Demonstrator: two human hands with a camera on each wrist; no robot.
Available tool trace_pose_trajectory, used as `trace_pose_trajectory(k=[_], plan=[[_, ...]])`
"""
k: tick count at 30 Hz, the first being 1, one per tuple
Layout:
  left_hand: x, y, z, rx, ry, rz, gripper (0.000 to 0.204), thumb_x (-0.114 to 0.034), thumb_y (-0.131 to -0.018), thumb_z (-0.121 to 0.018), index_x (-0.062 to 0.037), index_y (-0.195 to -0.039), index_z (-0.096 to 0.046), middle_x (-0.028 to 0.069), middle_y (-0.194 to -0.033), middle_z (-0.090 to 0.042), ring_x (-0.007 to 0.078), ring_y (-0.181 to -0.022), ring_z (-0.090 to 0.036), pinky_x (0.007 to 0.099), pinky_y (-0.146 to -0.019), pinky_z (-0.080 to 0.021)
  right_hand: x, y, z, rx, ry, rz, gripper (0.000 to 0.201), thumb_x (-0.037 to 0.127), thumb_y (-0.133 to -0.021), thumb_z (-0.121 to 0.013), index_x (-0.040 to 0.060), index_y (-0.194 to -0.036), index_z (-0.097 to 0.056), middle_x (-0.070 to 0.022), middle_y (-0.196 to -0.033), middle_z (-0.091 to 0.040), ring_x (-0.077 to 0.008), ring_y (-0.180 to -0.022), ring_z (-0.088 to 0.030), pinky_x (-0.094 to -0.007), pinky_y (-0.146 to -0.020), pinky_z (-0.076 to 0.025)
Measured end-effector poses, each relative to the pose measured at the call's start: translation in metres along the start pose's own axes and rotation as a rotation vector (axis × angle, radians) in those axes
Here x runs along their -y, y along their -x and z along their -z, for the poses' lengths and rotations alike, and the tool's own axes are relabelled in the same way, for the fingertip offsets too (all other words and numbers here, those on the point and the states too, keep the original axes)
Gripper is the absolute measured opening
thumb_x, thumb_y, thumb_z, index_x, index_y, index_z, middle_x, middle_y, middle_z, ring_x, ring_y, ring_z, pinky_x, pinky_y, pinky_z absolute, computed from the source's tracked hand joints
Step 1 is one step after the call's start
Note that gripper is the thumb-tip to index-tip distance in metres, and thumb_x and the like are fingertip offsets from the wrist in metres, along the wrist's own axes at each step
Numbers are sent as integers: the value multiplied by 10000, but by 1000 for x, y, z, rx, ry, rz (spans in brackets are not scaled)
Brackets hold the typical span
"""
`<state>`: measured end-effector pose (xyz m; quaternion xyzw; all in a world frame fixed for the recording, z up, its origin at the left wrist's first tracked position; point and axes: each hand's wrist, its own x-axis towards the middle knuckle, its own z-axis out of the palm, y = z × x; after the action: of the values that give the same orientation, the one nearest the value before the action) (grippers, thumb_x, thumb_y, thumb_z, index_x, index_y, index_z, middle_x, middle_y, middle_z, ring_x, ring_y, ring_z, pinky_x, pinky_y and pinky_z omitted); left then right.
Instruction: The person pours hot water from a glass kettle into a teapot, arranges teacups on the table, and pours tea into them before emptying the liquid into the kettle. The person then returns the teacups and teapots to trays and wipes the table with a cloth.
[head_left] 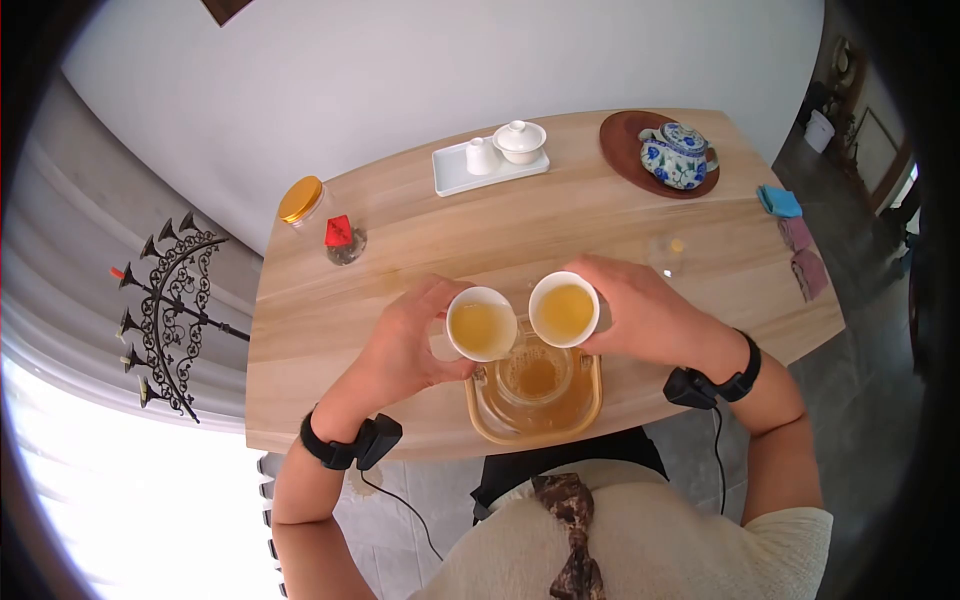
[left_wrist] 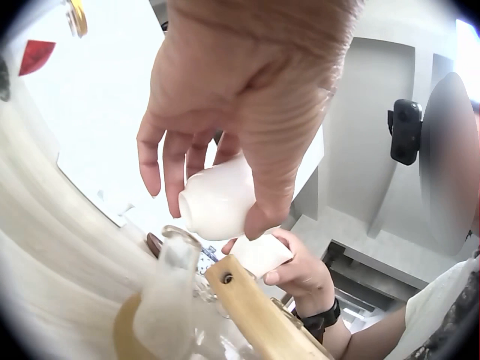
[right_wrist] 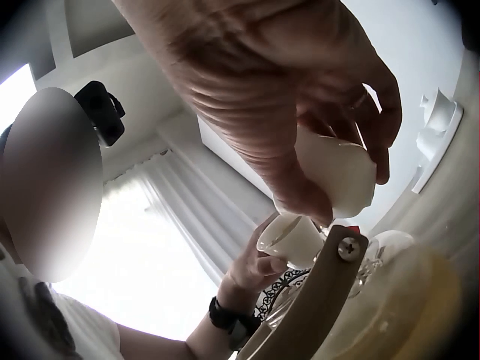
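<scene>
My left hand (head_left: 400, 335) holds a white cup (head_left: 482, 323) of yellow tea, thumb on the near side and fingers round the far side. A matching white cup (head_left: 564, 309), also with yellow tea, is gripped by my right hand (head_left: 640, 305). The two cups are side by side over the far part of a glass teapot (head_left: 536, 385). Amber liquid with bubbles shows inside the pot, and its pale wooden handle (head_left: 535, 440) lies toward me. The left wrist view shows the left cup (left_wrist: 217, 196) tilted between thumb and fingers. In the right wrist view, the thumb presses the right cup (right_wrist: 337, 174).
At the back, a white tray (head_left: 460, 186) bears a small white pitcher (head_left: 482, 157) and a lidded bowl (head_left: 520, 143). A blue-and-white teapot (head_left: 678, 158) stands on a brown round tray (head_left: 622, 150). Left are jars (head_left: 302, 200); right, folded cloths (head_left: 780, 201). A candelabra (head_left: 180, 310) stands beyond the table.
</scene>
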<state>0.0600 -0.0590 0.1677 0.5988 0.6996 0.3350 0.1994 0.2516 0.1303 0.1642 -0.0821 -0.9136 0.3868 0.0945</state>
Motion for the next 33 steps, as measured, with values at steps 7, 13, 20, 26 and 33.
trace_pose_trajectory(k=[7, 13, 20, 26, 33], plan=[[-16, 9, -7, -22, -248, -86, 583, -64, -612, -762, -77, -1154, -549, 113, -1047, -545, 306, -914, -568, 375, -777, -481, 5, 9, -9, -111, 410, 172, 477, 132, -693, -696, 70, -1119, -488, -120, -968, -586, -293, -864, -578, -395, -765, -408], [-35, 12, -3, -51, -451, -127, 599, -55, -608, -750, -86, -1170, -545, 106, -1068, -536, 287, -945, -549, 385, -805, -438, 12, 14, -9, -159, 535, 203, 468, 147, -692, -718, 87, -1106, -507, -84, -1015, -579, -263, -887, -568, -383, -804, -379], [-68, 17, 9, -109, -706, -243, 629, -56, -597, -748, -68, -1189, -535, 95, -1072, -524, 261, -990, -531, 385, -833, -412, 18, 17, -9, -300, 702, 409, 401, 72, -730, -594, 45, -1118, -498, -83, -992, -535, -210, -859, -555, -365, -840, -368], [-92, 19, 15, -178, -900, -351, 540, -56, -638, -680, -56, -1163, -554, 79, -1063, -518, 228, -967, -536, 391, -846, -418, 23, 17, -11, -380, 831, 482, 341, 65, -736, -560, 40, -1075, -526, -89, -996, -523, -200, -846, -539, -370, -830, -380], [-111, 14, 15, -219, -1009, -435, 587, -48, -568, -718, -66, -1140, -587, 79, -1066, -539, 249, -971, -560, 405, -883, -421, 25, 20, -17, -353, 919, 516, 313, 83, -725, -579, 47, -1035, -547, -90, -997, -516, -198, -869, -541, -383, -835, -386]])
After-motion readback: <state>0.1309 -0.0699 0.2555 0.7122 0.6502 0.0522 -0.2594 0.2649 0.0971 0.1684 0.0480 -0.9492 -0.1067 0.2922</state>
